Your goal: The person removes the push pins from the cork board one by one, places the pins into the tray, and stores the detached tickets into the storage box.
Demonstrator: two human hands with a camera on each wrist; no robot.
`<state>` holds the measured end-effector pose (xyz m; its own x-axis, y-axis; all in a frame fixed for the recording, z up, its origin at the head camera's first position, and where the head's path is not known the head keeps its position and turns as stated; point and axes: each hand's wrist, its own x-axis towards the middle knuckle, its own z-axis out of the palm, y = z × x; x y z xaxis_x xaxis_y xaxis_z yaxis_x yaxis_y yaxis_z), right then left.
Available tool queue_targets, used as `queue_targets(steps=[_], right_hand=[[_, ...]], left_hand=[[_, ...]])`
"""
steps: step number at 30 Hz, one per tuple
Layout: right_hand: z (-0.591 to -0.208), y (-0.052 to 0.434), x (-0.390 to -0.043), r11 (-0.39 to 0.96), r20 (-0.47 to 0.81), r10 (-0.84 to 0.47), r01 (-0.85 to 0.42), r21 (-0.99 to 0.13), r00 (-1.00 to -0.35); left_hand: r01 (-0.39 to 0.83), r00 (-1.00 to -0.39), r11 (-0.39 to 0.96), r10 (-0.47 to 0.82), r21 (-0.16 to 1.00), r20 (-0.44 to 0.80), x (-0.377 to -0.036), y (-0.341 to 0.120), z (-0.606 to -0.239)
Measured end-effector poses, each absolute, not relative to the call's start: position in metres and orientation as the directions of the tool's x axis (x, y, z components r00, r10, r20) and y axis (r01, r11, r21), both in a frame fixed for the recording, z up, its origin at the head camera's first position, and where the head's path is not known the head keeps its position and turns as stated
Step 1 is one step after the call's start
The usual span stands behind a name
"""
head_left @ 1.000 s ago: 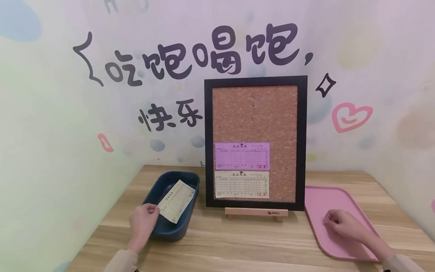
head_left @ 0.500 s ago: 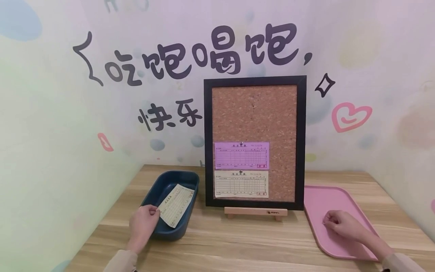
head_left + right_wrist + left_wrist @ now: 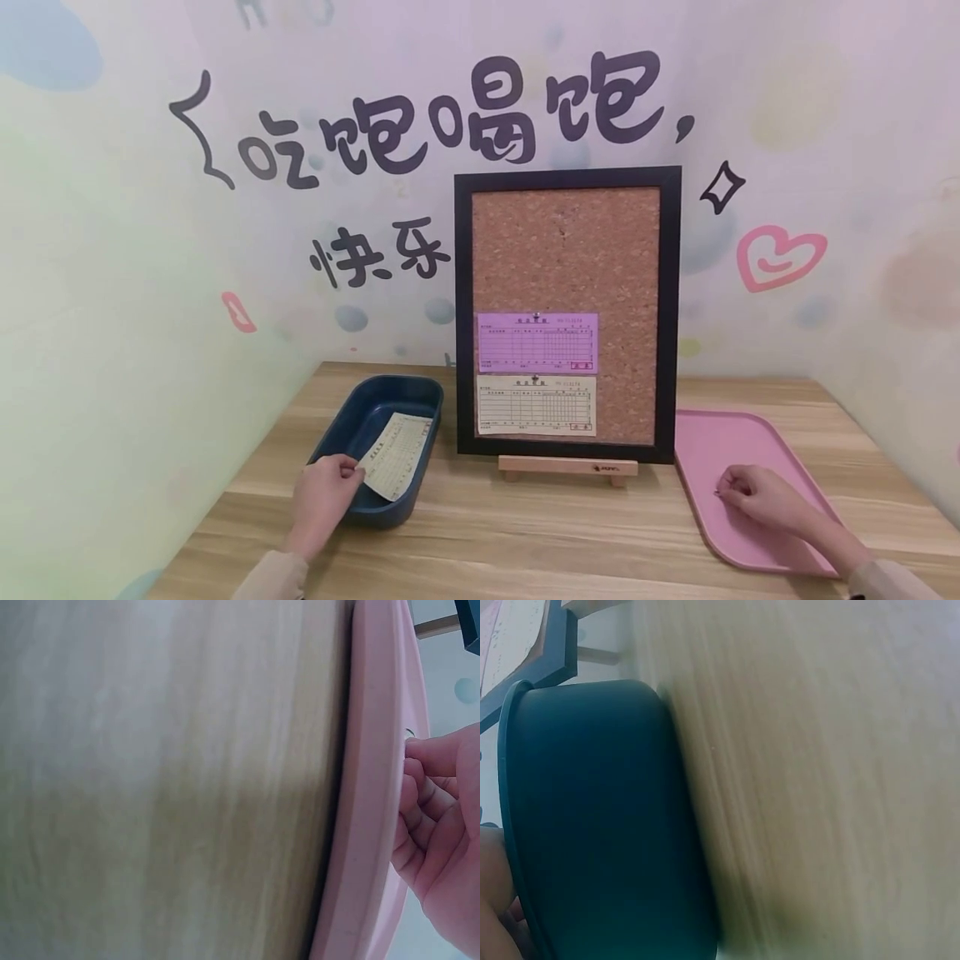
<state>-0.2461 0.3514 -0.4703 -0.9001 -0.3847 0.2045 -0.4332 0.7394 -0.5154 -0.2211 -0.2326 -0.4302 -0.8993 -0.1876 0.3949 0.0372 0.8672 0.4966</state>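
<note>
Over on the left, the person's left hand (image 3: 326, 492) has its grip pinching one edge of a cream receipt slip (image 3: 397, 457), which slants across the opening of a dark blue plastic bin (image 3: 367, 406); whether it touches the bottom I can't tell. The right hand (image 3: 759, 497), above the pink tray (image 3: 731, 437), pinches a tiny object (image 3: 409, 734) too small to make out. Between them on the wood-grain surface (image 3: 570, 533), a black-framed corkboard (image 3: 566, 250) bears a purple receipt (image 3: 537, 343) just above a cream one (image 3: 537, 407).
</note>
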Motion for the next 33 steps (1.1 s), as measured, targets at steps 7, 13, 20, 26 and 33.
queue_targets(steps=[7, 13, 20, 26, 33], right_hand=[[-0.4703, 0.3519, -0.2456, 0.745, 0.205, -0.374, -0.425, -0.515, -0.905], [-0.4686, 0.3526, -0.2463, 0.735, 0.200, -0.384, -0.430, -0.524, -0.901], [-0.4679, 0.3523, -0.2450, 0.725, 0.184, -0.381, -0.416, -0.549, -0.906], [-0.4690, 0.3511, -0.2433, 0.710, 0.179, -0.382, -0.412, -0.571, -0.907], [-0.4687, 0.3506, -0.2435, 0.712, 0.160, -0.369, -0.389, -0.584, -0.916]], left_hand=[[0.021, -0.916, 0.867, -0.183, 0.498, 0.357, -0.2236, -0.2346, -0.4300], [0.039, -0.918, 0.873, -0.161, 0.486, 0.362, -0.2244, -0.2352, -0.4268], [0.027, -0.923, 0.876, -0.163, 0.482, 0.348, -0.2232, -0.2365, -0.4259], [0.032, -0.920, 0.875, -0.163, 0.484, 0.355, -0.2226, -0.2374, -0.4264], [0.031, -0.921, 0.868, -0.168, 0.496, 0.352, -0.2210, -0.2389, -0.4258]])
